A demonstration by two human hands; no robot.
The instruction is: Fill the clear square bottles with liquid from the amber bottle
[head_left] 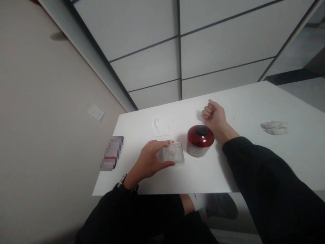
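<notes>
My left hand point(152, 157) grips a clear square glass container point(180, 156) from its left side, with fingers along the far edge and thumb along the near one. A small translucent bulb point(171, 151) with a short spout pointing up shows inside or over the container; I cannot tell which. To the right stands a dark red bottle point(199, 144) with a black cap and a pale label. Beyond that bottle, my right hand point(215, 117) rests on the table as a closed fist, with nothing visible in it.
On the white table point(162, 183), a translucent dropper-like piece point(156, 124) lies on a clear plastic sheet point(166, 128). A crumpled whitish cloth or tissue point(275, 127) lies at the right. A blurred-out phone-like object point(112, 153) is at the left edge. Panelled doors point(152, 67) rise behind.
</notes>
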